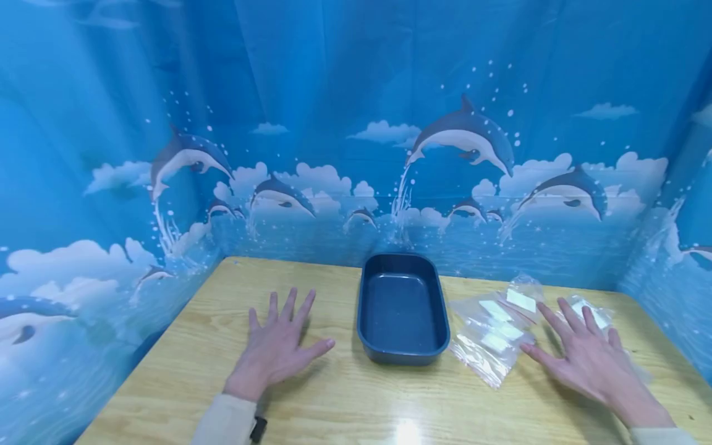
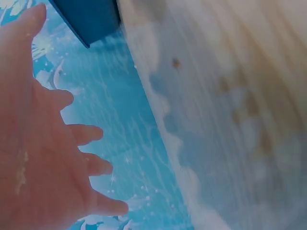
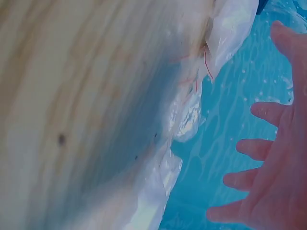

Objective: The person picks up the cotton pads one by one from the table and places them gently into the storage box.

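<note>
My left hand (image 1: 280, 346) hovers palm down over the table left of a dark blue tray, its fingers spread and holding nothing. The tray (image 1: 403, 357) is a deep rectangle with rounded corners, and nothing lies in it. On the right, my right hand (image 1: 584, 358) is spread above the table beside clear plastic zip bags (image 1: 484, 364) with white labels. Another clear bag (image 1: 603, 316) lies partly hidden behind its fingers. In the right wrist view the fingers (image 3: 254, 149) are straight and apart, with bags (image 3: 187, 115) along the table beyond.
The wooden table (image 1: 183, 377) reflects a bright light near its front edge. A blue curtain (image 1: 345, 74) printed with dolphins and clouds hangs behind it and at both sides. The tray stands near the table's back edge.
</note>
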`<state>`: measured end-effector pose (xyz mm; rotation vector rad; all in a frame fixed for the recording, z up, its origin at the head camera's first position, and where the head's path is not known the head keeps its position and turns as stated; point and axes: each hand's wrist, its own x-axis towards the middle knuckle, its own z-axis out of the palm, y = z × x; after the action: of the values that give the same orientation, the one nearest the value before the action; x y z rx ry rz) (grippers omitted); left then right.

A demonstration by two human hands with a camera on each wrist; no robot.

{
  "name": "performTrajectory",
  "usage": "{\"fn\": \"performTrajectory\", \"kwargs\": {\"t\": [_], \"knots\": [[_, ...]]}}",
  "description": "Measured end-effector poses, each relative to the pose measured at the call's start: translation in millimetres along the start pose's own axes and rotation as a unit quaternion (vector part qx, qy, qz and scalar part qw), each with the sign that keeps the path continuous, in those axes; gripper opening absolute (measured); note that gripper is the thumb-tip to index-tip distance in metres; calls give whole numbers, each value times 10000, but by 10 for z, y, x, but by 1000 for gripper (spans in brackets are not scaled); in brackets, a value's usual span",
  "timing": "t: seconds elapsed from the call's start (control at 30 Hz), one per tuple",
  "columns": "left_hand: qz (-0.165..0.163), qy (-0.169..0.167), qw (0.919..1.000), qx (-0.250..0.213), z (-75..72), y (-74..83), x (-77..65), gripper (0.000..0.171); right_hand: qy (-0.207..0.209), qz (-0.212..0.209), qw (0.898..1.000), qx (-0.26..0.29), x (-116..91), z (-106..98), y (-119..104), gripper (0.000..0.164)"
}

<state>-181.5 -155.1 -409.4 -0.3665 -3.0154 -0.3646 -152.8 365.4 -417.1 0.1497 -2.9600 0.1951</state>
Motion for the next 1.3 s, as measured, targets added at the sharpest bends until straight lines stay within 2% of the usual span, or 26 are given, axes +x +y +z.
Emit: {"fn": "performTrajectory", "kwargs": {"t": [0.2, 0.4, 0.57, 0.8, 1.03, 1.3], "knots": [[98, -430, 9952, -873, 4, 180, 72, 91, 74, -330, 9981, 515, 57, 25, -87, 79], [289, -640, 9882, -1364, 31, 427, 161, 93, -74, -441, 9959, 792, 158, 43, -241, 74], [372, -687, 9881, -1322, 62, 590, 222, 97, -58, -537, 9941, 941, 259, 82, -357, 69], [416, -849, 9884, -1186, 128, 751, 298, 104, -83, -367, 9959, 824, 401, 116, -461, 68], [291, -975, 9877, -1185, 186, 792, 333, 118, -415, -143, 9975, 549, 548, 158, -469, 73], [330, -1040, 9882, -1079, 235, 784, 371, 128, -308, -174, 9987, 358, 634, 228, -381, 65]]}}
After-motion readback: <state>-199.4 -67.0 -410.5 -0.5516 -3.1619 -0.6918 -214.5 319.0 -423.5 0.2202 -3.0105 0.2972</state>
